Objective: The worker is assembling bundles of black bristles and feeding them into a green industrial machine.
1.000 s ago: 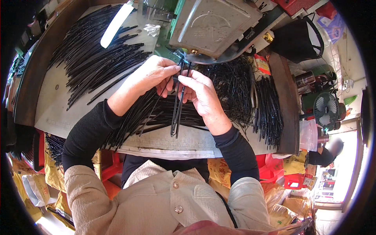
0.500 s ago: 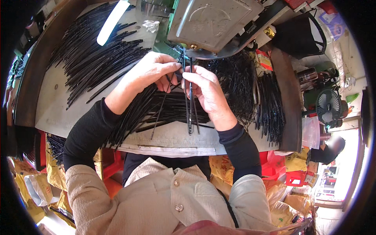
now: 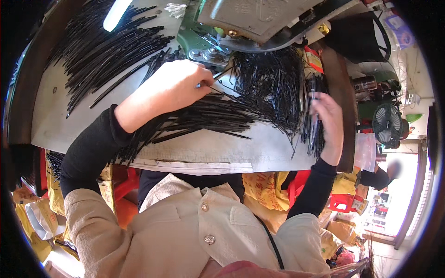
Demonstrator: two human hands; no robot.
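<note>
My left hand (image 3: 185, 85) is closed above the middle pile of thin black strips (image 3: 208, 116). Its fingertips pinch something small and dark with a bluish glint, mostly hidden by the hand. Thin dark strands run close by the fingertips. At the right, my right hand (image 3: 330, 118) reaches over a bundle of black strips (image 3: 315, 143) beside the table's raised edge. Motion blurs its fingers, so whether they grip a strip is unclear. Between the hands lies a tangled heap of fine black strands (image 3: 269, 88).
A green machine base (image 3: 187, 39) with a metal housing (image 3: 259, 16) stands at the back. More black strips (image 3: 116, 51) fan out on the far left of the table. Dark raised edges (image 3: 340, 111) bound the tabletop. A fan (image 3: 387, 123) stands beyond the right edge.
My right hand has left the machine front, where both hands held long black strips, and moved right to the bundle. My left hand has shifted slightly left. The whole view has shifted a little.
</note>
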